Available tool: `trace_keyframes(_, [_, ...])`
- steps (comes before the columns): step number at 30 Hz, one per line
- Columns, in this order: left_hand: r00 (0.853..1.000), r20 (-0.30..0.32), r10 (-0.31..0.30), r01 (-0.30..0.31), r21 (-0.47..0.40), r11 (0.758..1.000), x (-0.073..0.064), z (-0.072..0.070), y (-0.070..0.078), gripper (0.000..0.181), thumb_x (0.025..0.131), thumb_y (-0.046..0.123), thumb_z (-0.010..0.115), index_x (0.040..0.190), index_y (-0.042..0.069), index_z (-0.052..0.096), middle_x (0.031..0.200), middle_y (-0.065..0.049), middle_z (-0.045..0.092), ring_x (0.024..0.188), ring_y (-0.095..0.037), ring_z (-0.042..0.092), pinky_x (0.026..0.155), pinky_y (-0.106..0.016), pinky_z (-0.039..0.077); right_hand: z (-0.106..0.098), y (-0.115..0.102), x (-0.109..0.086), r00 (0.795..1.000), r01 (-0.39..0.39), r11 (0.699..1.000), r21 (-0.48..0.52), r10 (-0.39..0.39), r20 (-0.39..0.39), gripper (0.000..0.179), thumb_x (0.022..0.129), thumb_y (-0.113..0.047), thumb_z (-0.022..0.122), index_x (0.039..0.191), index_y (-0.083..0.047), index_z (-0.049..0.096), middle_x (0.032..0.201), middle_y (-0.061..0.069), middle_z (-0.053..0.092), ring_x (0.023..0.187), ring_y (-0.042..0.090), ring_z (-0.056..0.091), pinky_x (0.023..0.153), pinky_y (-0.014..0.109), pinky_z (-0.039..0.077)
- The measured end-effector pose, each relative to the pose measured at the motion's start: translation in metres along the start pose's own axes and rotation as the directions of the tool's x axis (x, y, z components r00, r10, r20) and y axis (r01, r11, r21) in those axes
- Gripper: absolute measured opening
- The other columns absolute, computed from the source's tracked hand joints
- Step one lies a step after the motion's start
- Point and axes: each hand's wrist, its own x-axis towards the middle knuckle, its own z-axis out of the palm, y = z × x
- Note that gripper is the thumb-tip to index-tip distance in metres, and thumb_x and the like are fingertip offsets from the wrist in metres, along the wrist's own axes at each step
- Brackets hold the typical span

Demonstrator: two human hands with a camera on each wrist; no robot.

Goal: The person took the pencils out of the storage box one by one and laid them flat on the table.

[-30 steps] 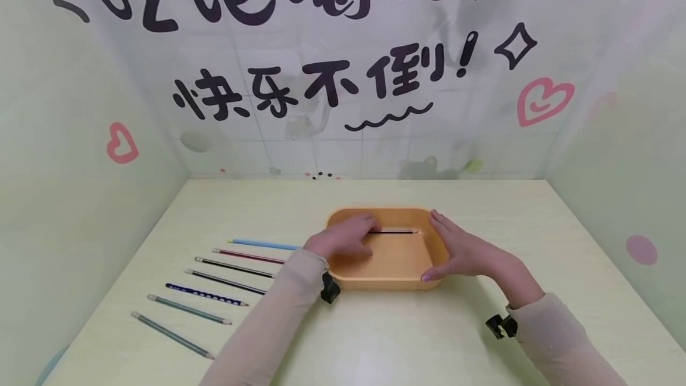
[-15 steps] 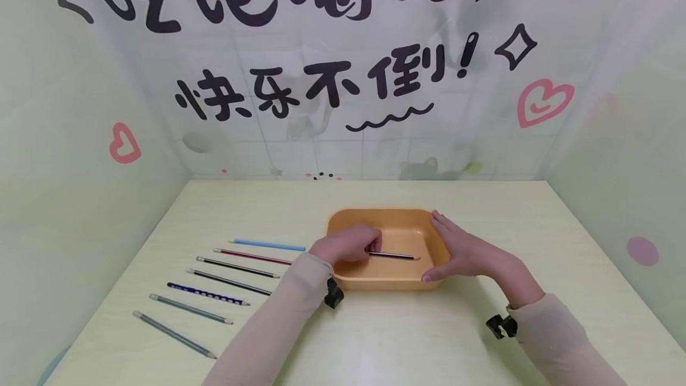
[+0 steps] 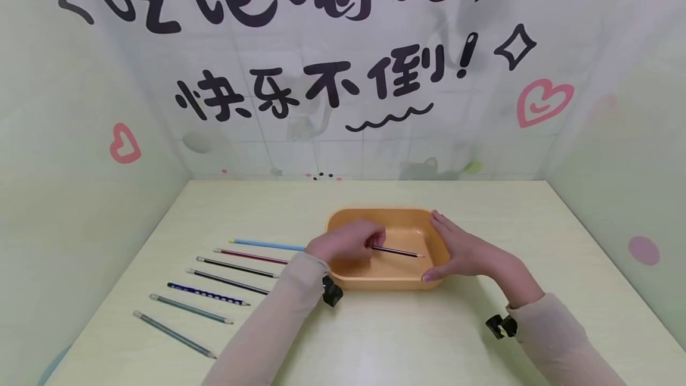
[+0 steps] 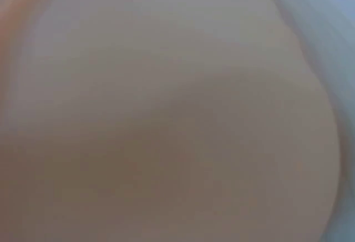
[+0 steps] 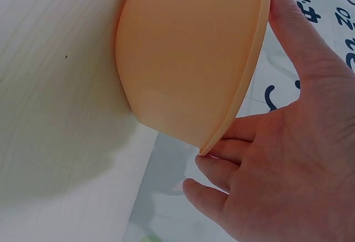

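In the head view, an orange plastic bin (image 3: 386, 284) stands on the table. My left hand (image 3: 348, 242) reaches into it over the left side and pinches a dark pencil (image 3: 399, 251) whose sharpened tip points right. The curled fingers cover the pencil's other end. At the bin's right end, my right hand (image 3: 466, 253) holds the rim, its thumb towards the front corner and its fingers at the back corner. The right wrist view shows this hand (image 5: 288, 153) against the rim of the bin (image 5: 188, 53). The left wrist view is too blurred to tell anything.
Several pencils lie in a slanting row left of the bin, among them a light blue pencil (image 3: 268, 245), a dark blue patterned pencil (image 3: 206, 293) and a green pencil (image 3: 174, 334). My left forearm hides some pencil ends. Printed walls enclose the table (image 3: 386, 338).
My left hand has taken hold of the dark pencil near the bin's back wall and brought it forward. Its tip has since shifted slightly right. My right hand stays in place.
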Motion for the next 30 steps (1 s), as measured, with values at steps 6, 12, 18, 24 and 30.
trace_keyframes(6, [0.997,-0.067,0.042,-0.044,-0.023,0.999,-0.008,-0.011,-0.002,0.022,0.083,-0.004,0.061,0.087,0.016,0.055,0.08,0.006,0.05,0.077,-0.011,0.049,0.069,-0.022,0.04,0.0,0.0,-0.001,1.0,0.011,1.0,-0.011,-0.011,0.0,0.127,0.073,-0.054,0.082,0.155,0.01,0.008,0.165,0.028,0.002,0.151,0.049,0.009,0.118,0.064,0.021])
trace_keyframes(12, [0.989,-0.141,0.049,-0.049,0.004,0.999,-0.022,-0.029,-0.001,0.022,0.082,-0.005,0.061,0.091,0.014,0.056,0.086,0.0,0.055,0.082,-0.013,0.051,0.073,-0.025,0.044,0.0,-0.001,-0.001,1.0,0.016,1.0,-0.017,-0.016,0.005,0.128,0.073,-0.055,0.082,0.154,0.01,0.009,0.164,0.028,0.002,0.151,0.049,0.009,0.117,0.064,0.021])
trace_keyframes(18, [0.968,-0.249,0.016,-0.017,-0.001,1.0,-0.048,-0.06,-0.003,0.022,0.081,-0.005,0.063,0.094,0.013,0.059,0.092,0.0,0.06,0.088,-0.015,0.055,0.081,-0.03,0.05,-0.002,-0.002,0.001,1.0,0.014,0.999,-0.034,-0.014,0.005,0.128,0.073,-0.056,0.081,0.155,0.01,0.008,0.165,0.028,0.003,0.151,0.048,0.008,0.118,0.063,0.021])
trace_keyframes(24, [0.939,-0.341,-0.053,0.042,-0.039,0.998,-0.076,-0.085,-0.026,0.023,0.08,-0.007,0.062,0.089,0.012,0.053,0.088,-0.002,0.055,0.087,-0.018,0.053,0.084,-0.036,0.051,-0.004,-0.002,-0.001,1.0,0.011,1.0,-0.02,-0.011,0.013,0.129,0.073,-0.056,0.081,0.155,0.01,0.007,0.165,0.028,0.001,0.151,0.048,0.006,0.119,0.064,0.019])
trace_keyframes(30, [0.921,-0.361,-0.145,0.135,-0.052,0.989,-0.1,-0.093,-0.054,0.021,0.082,-0.007,0.061,0.089,0.01,0.052,0.089,-0.005,0.055,0.087,-0.021,0.052,0.08,-0.037,0.048,0.0,-0.001,0.001,1.0,0.006,1.0,0.002,-0.006,0.016,0.129,0.073,-0.054,0.082,0.155,0.01,0.006,0.165,0.028,0.001,0.151,0.049,0.007,0.119,0.064,0.018])
